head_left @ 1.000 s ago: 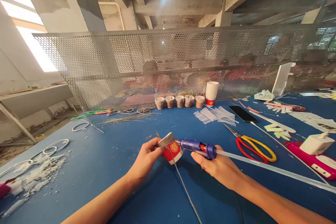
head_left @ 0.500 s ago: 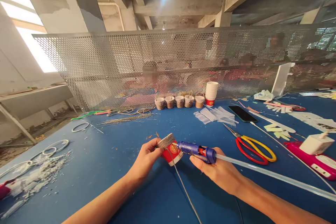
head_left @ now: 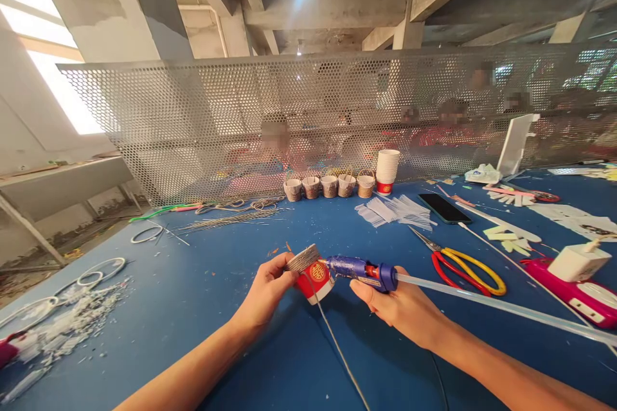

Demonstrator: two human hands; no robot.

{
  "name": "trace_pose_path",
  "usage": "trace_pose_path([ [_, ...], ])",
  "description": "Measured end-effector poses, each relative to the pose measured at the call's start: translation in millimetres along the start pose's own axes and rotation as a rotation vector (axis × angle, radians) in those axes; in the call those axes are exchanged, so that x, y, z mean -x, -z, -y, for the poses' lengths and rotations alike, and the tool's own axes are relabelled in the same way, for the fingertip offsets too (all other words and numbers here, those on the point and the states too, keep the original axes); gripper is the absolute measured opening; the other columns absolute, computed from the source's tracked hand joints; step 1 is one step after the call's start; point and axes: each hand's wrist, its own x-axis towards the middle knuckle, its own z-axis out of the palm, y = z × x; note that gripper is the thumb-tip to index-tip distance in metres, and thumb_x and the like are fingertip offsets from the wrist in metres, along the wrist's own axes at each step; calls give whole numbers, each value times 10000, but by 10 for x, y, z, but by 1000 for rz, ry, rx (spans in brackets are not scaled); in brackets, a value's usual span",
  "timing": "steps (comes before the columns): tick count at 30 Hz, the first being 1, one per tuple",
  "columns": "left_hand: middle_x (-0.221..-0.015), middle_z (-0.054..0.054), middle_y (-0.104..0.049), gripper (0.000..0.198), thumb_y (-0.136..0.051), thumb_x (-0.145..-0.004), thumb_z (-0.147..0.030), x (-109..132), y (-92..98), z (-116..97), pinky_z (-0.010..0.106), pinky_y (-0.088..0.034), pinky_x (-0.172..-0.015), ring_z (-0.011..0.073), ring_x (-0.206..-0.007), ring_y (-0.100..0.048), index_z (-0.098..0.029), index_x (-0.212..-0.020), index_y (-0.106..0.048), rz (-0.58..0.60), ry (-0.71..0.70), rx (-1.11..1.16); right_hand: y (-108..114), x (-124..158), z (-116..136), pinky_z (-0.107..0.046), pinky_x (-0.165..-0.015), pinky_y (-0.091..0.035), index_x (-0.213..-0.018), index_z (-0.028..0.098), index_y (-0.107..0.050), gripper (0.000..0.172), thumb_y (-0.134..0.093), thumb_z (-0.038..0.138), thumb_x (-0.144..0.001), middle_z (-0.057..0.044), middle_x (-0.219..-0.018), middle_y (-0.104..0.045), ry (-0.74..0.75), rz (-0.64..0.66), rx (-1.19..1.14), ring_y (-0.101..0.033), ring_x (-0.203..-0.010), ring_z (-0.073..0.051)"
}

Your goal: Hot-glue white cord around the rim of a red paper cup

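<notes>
Between the thumb and fingers of my left hand (head_left: 264,288) is a red paper cup (head_left: 314,282), tilted, with a gold emblem. Grey-brown cord (head_left: 336,341) is wound in rows round one end of the cup, and its loose tail runs down towards the table's near edge. My right hand (head_left: 400,308) is closed round a blue hot glue gun (head_left: 361,271). The gun's tip touches or almost touches the cup beside the wound cord. A long clear glue stick (head_left: 463,298) sticks out of the gun's back.
At the back, several small cord-wrapped baskets (head_left: 329,187) stand beside stacked paper cups (head_left: 387,170). White paper strips (head_left: 398,212), a phone (head_left: 446,208), scissors (head_left: 470,270) and a pink power strip (head_left: 569,289) lie to the right. Glue scraps (head_left: 81,318) lie left. A perforated metal screen (head_left: 216,122) rises behind.
The cup has turned slightly in my left hand. The glue gun has shifted a little, staying by the cord's edge.
</notes>
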Motion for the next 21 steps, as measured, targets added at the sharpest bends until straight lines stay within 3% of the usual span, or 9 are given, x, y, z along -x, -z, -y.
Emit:
trace_pose_path([
  [6,-670,0,-582,72,-587,-696,-200,-8,8,20,250,-392,-692,157,-704,-499,-162,-635,-587,13,4,-16,-7,9,12,-212,-449,-316,-552,205,-381,402,-470,439,-867,63,-492,-350,-5,-8,12,-339,-443,-81],
  [12,-650,-1,-572,86,-598,-691,-216,0,1,15,248,-385,-670,150,-677,-487,-157,-630,-587,21,3,-22,-70,70,22,-219,-516,-381,-592,199,-499,315,-538,428,-805,30,-575,-470,30,-101,60,-434,-545,-114],
  [17,-670,5,-587,66,-586,-680,-209,-2,2,1,254,-397,-691,159,-701,-504,-160,-636,-591,2,4,-10,-5,-1,11,-205,-436,-319,-569,197,-424,376,-481,430,-859,57,-500,-384,-18,-10,-15,-359,-442,-78],
  [21,-647,7,-582,78,-585,-667,-213,10,-6,-20,260,-399,-676,162,-683,-503,-162,-608,-582,-16,4,-16,41,-46,39,-195,-416,-308,-596,195,-421,362,-459,427,-872,55,-511,-406,-77,31,-69,-383,-427,-72],
])
